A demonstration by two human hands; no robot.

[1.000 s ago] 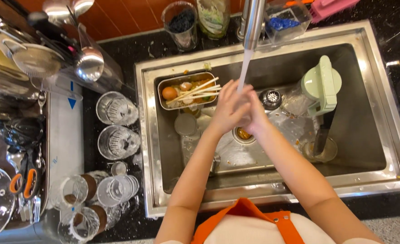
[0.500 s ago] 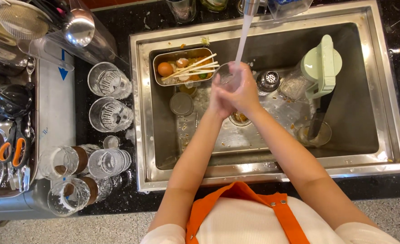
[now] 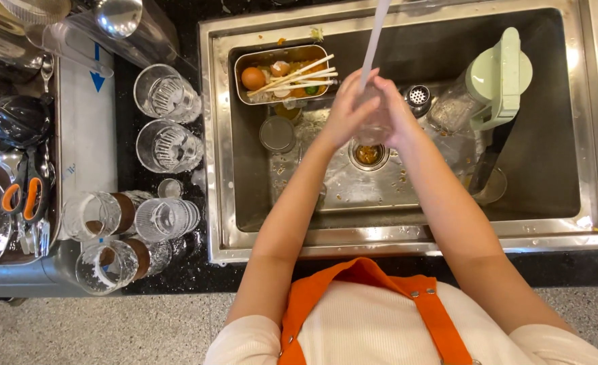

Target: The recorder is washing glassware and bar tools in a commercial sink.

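A clear drinking glass (image 3: 374, 120) sits between both hands under the stream of tap water (image 3: 373, 40), above the sink drain (image 3: 368, 154). My left hand (image 3: 345, 113) wraps the glass from the left. On its right side my right hand (image 3: 397, 111) grips it. Much of the glass is hidden by my fingers.
The steel sink (image 3: 556, 135) holds a metal tray (image 3: 282, 71) with food scraps, an egg and chopsticks, a round lid (image 3: 277, 134), a metal shaker (image 3: 417, 95) and a pale green jug (image 3: 491, 81). Several washed glasses (image 3: 167, 145) lie on the black counter; a drying rack (image 3: 15, 169) stands left.
The view has shifted, so the sink sits higher and more to the right in frame. Both hands stay on the glass under the water, now turned slightly with fingers wrapped higher around it.
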